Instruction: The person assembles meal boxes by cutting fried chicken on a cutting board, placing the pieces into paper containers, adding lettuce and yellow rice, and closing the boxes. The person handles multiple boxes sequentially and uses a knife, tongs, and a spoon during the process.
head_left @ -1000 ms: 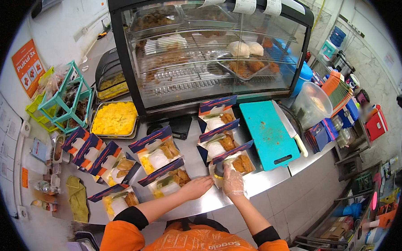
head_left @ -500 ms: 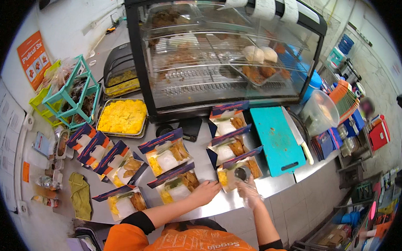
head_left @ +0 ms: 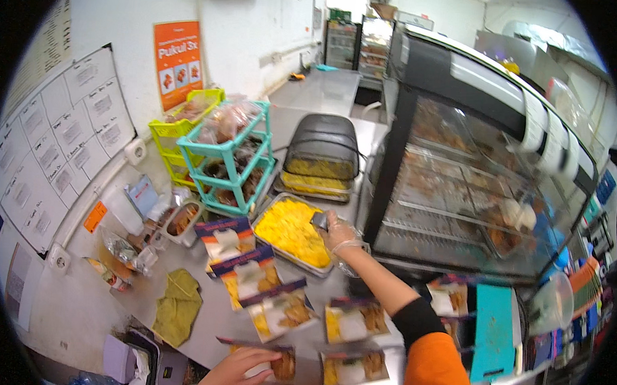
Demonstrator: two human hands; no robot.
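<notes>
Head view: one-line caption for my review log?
Gloved right hand reaches over a tray of yellow food by the display case; left hand touches a meal box.

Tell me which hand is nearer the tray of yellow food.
Right. The gloved right hand is at the tray's right edge, over the yellow food, holding a small tool. The bare left hand rests on a meal box at the counter's near edge, well away from the tray.

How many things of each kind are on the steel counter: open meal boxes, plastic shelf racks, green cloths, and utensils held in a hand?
Open meal boxes with dark blue rims: 7 in view
Plastic shelf racks: 2, yellow rack and teal rack
Crumpled green cloth: 1
Dark utensil in the gloved right hand: 1
Total: 11
</notes>
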